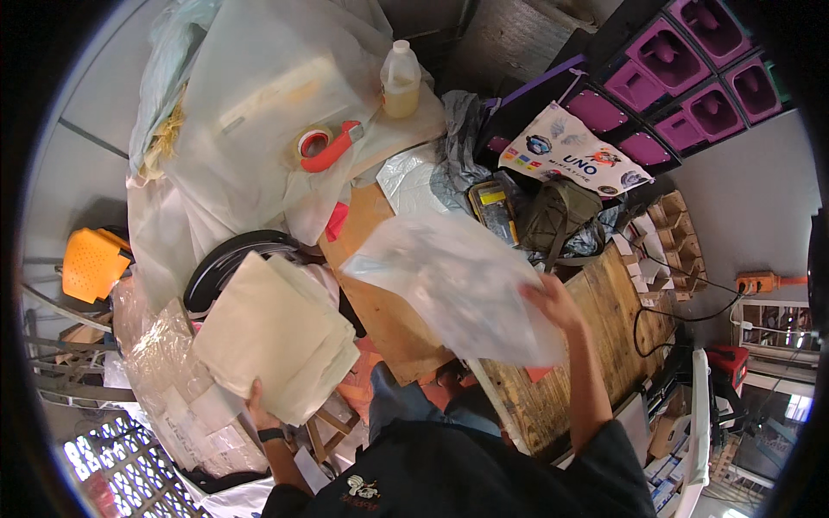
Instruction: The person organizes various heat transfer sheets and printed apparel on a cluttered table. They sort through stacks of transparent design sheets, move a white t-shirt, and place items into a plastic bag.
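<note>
My left hand (257,407) grips the near edge of a stack of flat cream sheets (268,332); whether they are cloth or paper I cannot tell. The fingers go under the stack and are partly hidden. On the other side, my right hand (553,302) is closed on the right edge of a large translucent plastic bag (458,281). The bag spreads out above a brown board (389,324) and the corner of the wooden table (596,341). Its pale, blurred surface does not show whether anything is inside.
A plastic-draped surface (224,155) carries a red tape dispenser (331,152) and a jug of yellowish liquid (400,82). A green bag (557,216) and a printed white cloth (566,151) lie at the table's far end. Plastic-wrapped packages (186,371) stand left; purple bins (665,65) hang far right.
</note>
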A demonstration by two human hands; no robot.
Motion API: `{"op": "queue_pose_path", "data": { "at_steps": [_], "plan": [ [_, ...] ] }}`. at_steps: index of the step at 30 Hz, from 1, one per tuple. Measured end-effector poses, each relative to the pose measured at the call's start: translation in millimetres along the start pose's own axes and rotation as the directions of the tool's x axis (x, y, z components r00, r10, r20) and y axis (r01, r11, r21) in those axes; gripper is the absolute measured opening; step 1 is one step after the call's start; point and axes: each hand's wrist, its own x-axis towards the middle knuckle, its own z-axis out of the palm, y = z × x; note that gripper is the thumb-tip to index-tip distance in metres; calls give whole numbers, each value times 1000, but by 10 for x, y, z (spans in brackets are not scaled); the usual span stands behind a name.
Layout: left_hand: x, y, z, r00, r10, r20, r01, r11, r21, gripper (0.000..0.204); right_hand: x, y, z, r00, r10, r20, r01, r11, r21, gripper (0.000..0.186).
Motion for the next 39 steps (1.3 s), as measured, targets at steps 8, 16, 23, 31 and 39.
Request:
{"op": "queue_pose_path", "data": {
  "at_steps": [8,16,23,31,39],
  "plan": [
    [-403,-164,-867,996,-87,19,88,995,-51,60,2138,485,409,979,152,133,-159,986,41,36],
    [-844,-395,-985,998,-52,-38,54,997,61,59,2550,830,429,999,-25,-32,17,969,-247,38],
    [-719,-385,-205,959,-158,234,142,986,81,43,2096,571,177,995,-4,-95,-40,890,-455,41],
    [-780,-649,960,829,-297,474,175,942,285,50,-1145,957,-945,834,312,-455,-212,943,258,27],
    [-1089,-1602,2883,216,-548,808,173,836,521,61,-1898,1611,-856,357,-117,-927,-597,734,-323,48]
  ]
}}
